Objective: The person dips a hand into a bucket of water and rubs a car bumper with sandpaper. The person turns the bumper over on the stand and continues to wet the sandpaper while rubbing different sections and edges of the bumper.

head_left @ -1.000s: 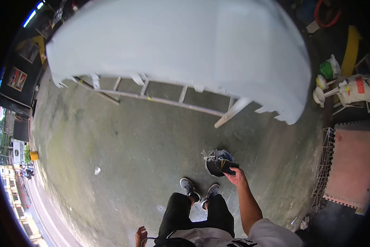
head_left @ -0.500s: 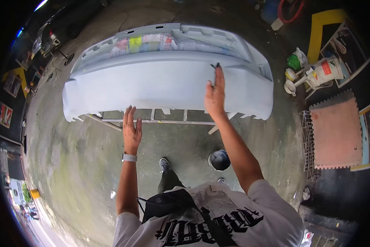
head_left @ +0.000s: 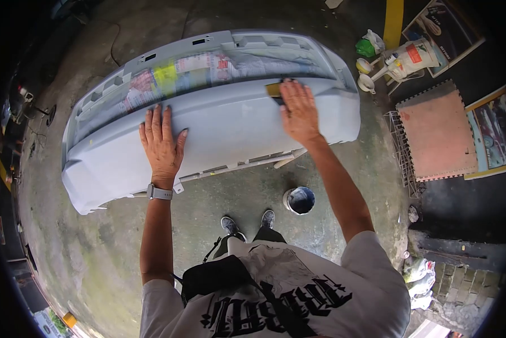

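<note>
A pale grey car bumper (head_left: 225, 121) lies across a metal stand (head_left: 236, 164) in front of me. My left hand (head_left: 162, 141) rests open on its left part, fingers spread and pointing towards the ridge. Near the upper ridge, right of centre, my right hand (head_left: 301, 115) presses a piece of sandpaper (head_left: 272, 90) to the surface. One yellow-brown corner of the sandpaper sticks out left of the fingers; the rest is hidden under the hand. Printed paper (head_left: 166, 79) is visible in the opening behind the ridge.
A bucket (head_left: 299, 200) with dark contents stands on the concrete floor near my feet. To the right are a foam mat (head_left: 436, 132), a wire rack (head_left: 402, 152), a white container (head_left: 413, 59) and framed posters (head_left: 492, 132). White bags (head_left: 422, 284) lie at lower right.
My left hand has moved forward from near the bumper's front edge onto its surface. My right hand has flattened near the ridge, and the sandpaper's yellow-brown side now shows. The view has turned.
</note>
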